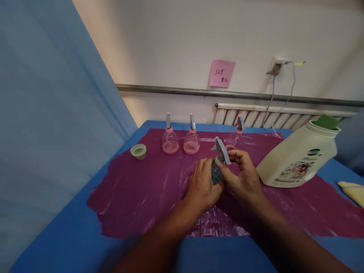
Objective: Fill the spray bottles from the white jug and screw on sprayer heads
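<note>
A small spray bottle (216, 175) with a grey trigger head (222, 150) stands between my hands over the purple sheet. My left hand (202, 184) is wrapped around its body. The thumb and fingers of my right hand (245, 177) close on the neck just under the trigger head. Fingers cover most of the body, which looks bluish-green. Two clear spray bottles with pink collars, a left one (170, 146) and a right one (191, 146), hold some pink liquid. A third pink-collared spray bottle (234, 138) is partly hidden behind my right hand.
A large cream jug (295, 159) with a green piece (327, 121) in its mouth leans at right. A small lidded tub (138, 151) sits at left. A yellow cloth (352, 192) lies at the right edge. Behind are a radiator (256, 113) and cables.
</note>
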`<control>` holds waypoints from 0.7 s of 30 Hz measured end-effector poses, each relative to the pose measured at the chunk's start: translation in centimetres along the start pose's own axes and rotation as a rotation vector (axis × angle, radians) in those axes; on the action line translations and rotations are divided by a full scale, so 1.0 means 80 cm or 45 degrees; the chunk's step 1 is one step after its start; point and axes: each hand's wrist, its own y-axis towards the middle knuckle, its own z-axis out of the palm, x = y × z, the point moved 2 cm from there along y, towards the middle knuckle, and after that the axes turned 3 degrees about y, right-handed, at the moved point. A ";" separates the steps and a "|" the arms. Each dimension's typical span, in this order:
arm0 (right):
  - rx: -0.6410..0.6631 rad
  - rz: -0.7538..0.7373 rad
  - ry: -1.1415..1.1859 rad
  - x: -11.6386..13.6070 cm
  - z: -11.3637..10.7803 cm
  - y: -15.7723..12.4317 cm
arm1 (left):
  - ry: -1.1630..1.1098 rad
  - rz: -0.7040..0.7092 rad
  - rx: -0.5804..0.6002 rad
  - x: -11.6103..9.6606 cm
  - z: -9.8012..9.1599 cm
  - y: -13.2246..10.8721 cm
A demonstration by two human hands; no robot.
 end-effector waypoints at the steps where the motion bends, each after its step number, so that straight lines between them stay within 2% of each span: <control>1: 0.007 -0.005 0.007 0.000 0.000 -0.002 | 0.004 0.007 -0.009 0.000 0.001 0.000; 6: 0.061 0.002 -0.016 0.001 0.002 -0.006 | -0.001 0.032 -0.016 0.003 0.003 -0.002; 12: -0.021 0.039 -0.017 -0.005 0.004 -0.003 | -0.033 0.031 -0.014 0.002 0.002 -0.002; 17: 0.058 0.019 0.016 -0.004 0.004 -0.006 | -0.059 0.078 -0.035 0.004 0.002 -0.002; 21: -0.009 0.036 -0.011 -0.010 0.003 -0.004 | -0.047 0.104 -0.050 0.006 0.004 -0.002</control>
